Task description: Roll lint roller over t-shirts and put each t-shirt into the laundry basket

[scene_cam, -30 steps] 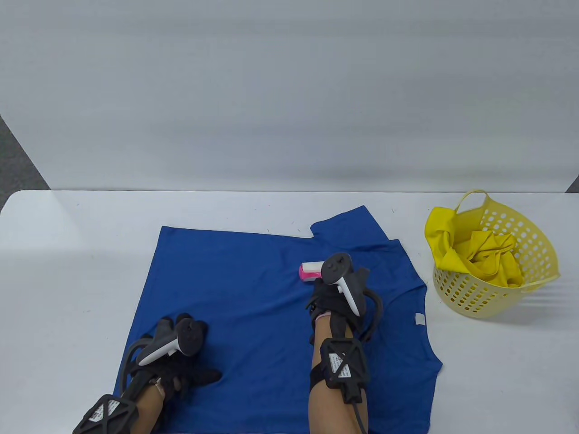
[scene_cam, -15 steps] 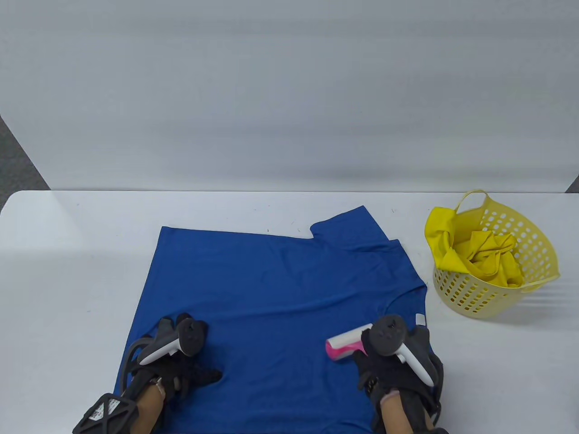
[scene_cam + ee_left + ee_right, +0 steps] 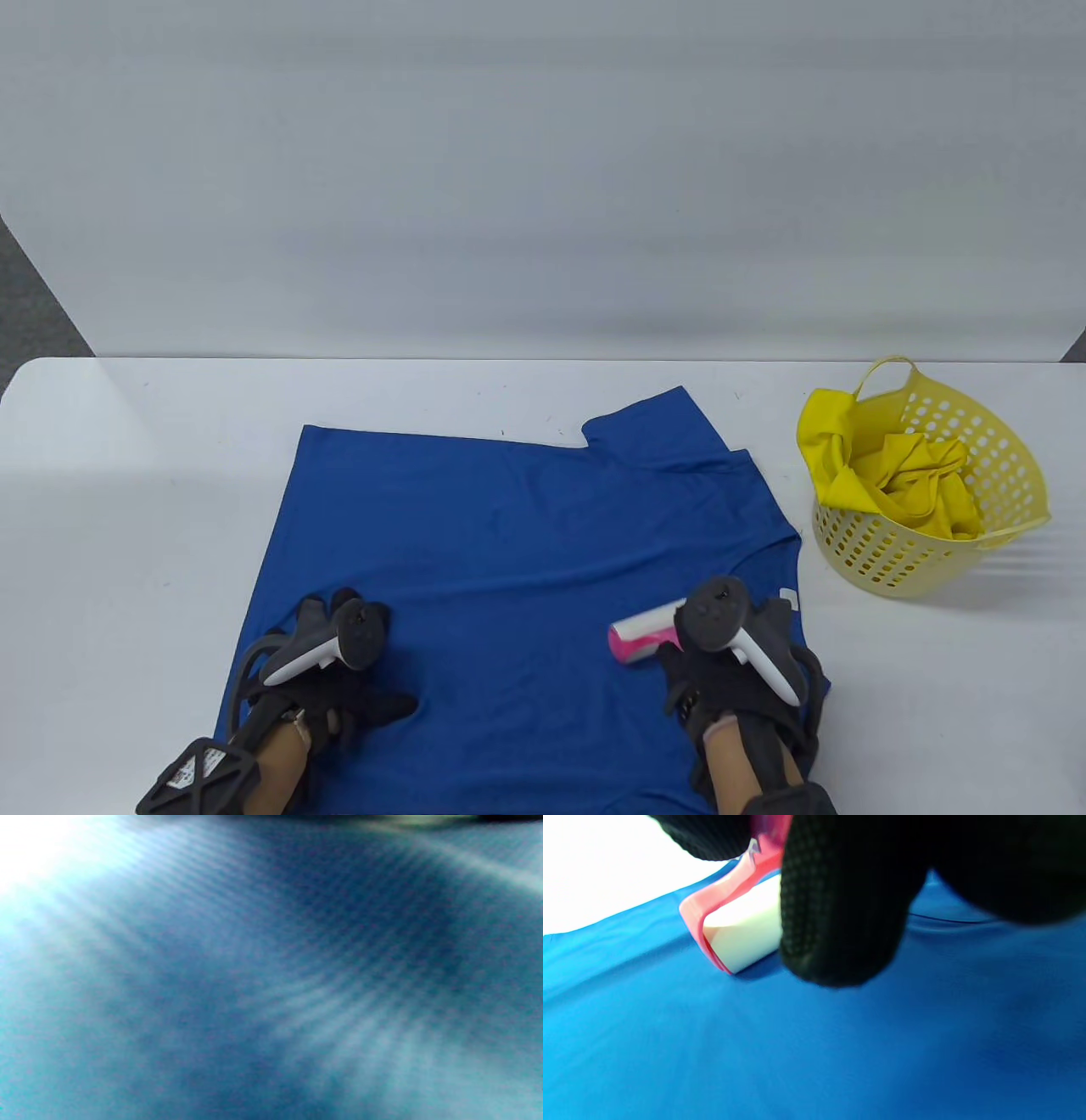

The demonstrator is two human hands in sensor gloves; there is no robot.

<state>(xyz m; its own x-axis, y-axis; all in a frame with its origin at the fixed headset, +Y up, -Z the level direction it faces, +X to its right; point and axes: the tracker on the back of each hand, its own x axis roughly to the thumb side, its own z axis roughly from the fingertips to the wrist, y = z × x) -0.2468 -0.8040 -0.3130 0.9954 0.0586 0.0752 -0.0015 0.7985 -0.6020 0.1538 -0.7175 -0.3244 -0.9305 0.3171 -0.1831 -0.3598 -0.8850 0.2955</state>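
A blue t-shirt [image 3: 509, 543] lies spread flat on the white table [image 3: 127, 475]. My right hand [image 3: 721, 671] grips the pink handle of a lint roller [image 3: 640, 635], whose white roll rests on the shirt near its right side. In the right wrist view the lint roller [image 3: 734, 929] touches the blue t-shirt [image 3: 755, 1043] under my gloved fingers [image 3: 840, 912]. My left hand [image 3: 339, 679] lies flat on the shirt's lower left part, fingers spread. The left wrist view shows only blurred blue t-shirt [image 3: 271, 984] cloth.
A yellow perforated laundry basket [image 3: 1010, 475] stands at the table's right, holding a crumpled yellow t-shirt [image 3: 899, 484]. A grey wall panel rises behind the table. Bare tabletop lies left of the shirt and behind it.
My right hand drew the lint roller from the shirt's upper middle down toward the near right side, then nudged it slightly back up. The left hand stayed put.
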